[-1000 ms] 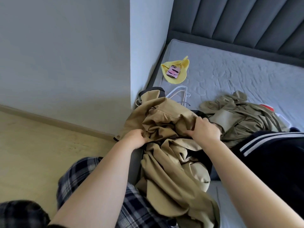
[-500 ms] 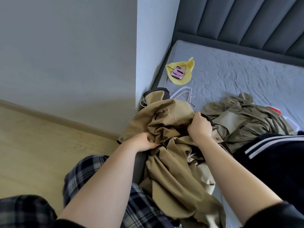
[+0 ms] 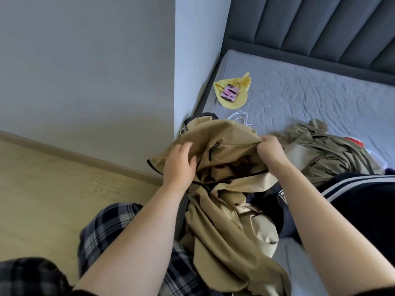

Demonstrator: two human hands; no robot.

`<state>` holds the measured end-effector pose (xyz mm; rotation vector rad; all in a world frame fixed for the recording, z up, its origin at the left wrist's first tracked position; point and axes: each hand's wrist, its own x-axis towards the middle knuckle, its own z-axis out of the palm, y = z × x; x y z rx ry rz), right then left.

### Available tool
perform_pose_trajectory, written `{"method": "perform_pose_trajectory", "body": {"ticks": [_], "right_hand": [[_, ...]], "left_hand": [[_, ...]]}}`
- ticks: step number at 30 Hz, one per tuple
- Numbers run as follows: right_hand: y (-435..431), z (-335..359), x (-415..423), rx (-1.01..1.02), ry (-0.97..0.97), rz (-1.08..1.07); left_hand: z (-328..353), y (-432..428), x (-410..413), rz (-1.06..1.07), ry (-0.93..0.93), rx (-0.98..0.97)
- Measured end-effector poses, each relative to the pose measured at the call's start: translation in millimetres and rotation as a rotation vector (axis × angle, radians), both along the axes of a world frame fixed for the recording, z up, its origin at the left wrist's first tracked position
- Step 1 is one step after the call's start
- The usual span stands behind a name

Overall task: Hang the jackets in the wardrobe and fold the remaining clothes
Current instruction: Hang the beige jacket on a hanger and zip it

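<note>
Jacket (image 3: 226, 146): tan, heaped at bed (image 3: 310, 99) corner, lower part draped over edge. Cloth judged soft, light, limp, perhaps slick. No stiff part, so best taken at collar or shoulders, two-handed.
Right hand (image 3: 270, 151): fingers curled tight, fist bunching upper fabric.
Left hand (image 3: 179, 165): fingers loosely spread, resting on cloth near zip, no grip visible.
Hanger (image 3: 237, 113): just behind jacket.

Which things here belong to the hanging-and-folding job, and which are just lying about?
Job: tan jacket; white hanger; olive garment; black striped garment.
Lying about: pink phone; yellow cloth under it.
</note>
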<state>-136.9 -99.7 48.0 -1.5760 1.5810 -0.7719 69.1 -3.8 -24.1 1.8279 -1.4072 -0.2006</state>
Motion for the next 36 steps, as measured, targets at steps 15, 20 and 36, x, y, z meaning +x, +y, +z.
{"method": "perform_pose_trajectory", "body": {"ticks": [15, 20, 36], "right_hand": [[22, -3, 37, 0.046, -0.326, 0.13], [10, -10, 27, -0.171, -0.05, -0.217], [7, -24, -9, -0.444, 0.434, -0.161]], "left_hand": [[23, -6, -26, -0.136, 0.467, 0.063], [30, -2, -14, 0.029, 0.094, -0.148], [18, 1, -19, -0.258, -0.2, -0.001]]}}
